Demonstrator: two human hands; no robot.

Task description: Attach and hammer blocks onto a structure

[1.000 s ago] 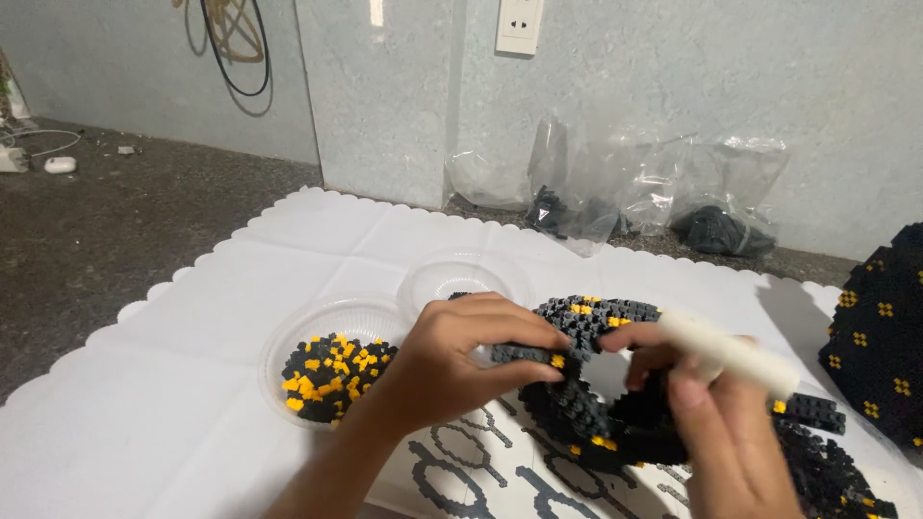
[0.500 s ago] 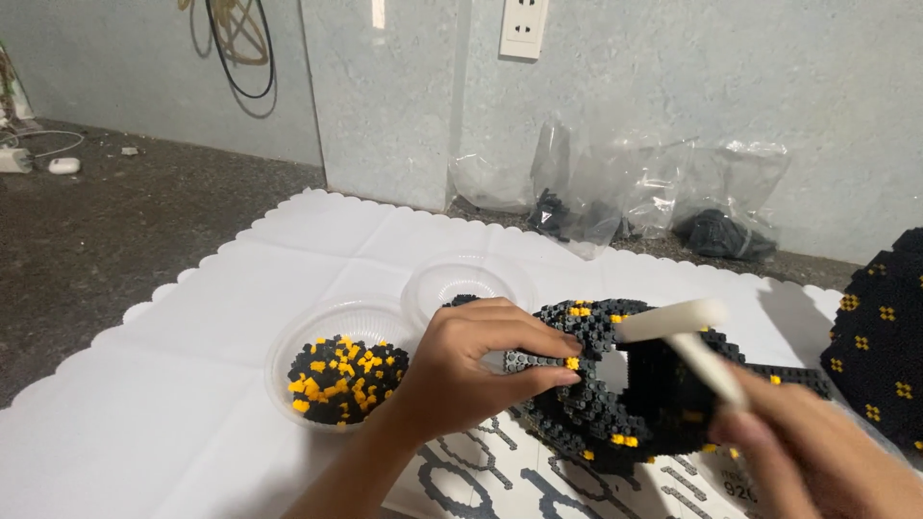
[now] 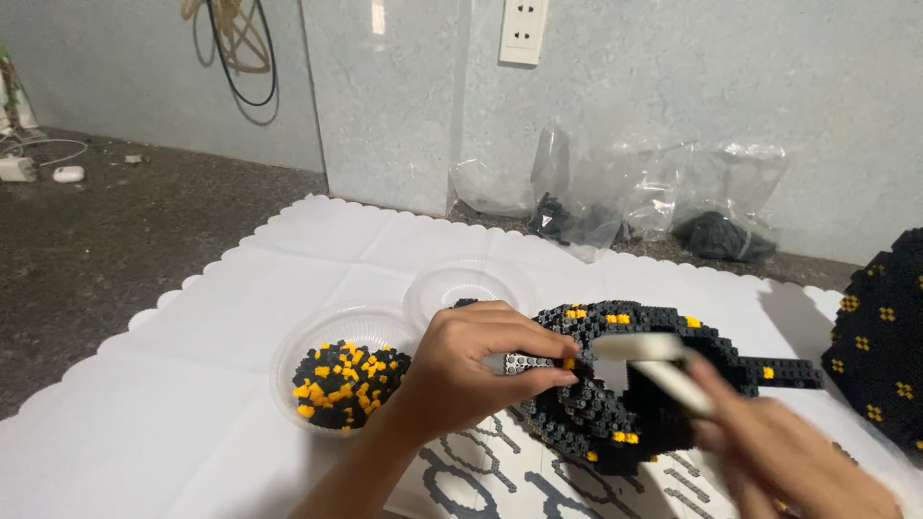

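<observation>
Clear bowl (image 3: pixel 288 360) beside left hand (image 3: pixel 471 370); right hand (image 3: pixel 788 457) possibly blurred.

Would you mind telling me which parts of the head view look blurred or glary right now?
In the head view, the right hand and its white tool smear with motion blur; the left hand and black brick ring stay sharp; the clear plastic bags catch soft glare.

Single head-worn view, angled down and forward, close over the white mat (image 3: pixel 240 317), facing the wall (image 3: pixel 673 77)
</observation>
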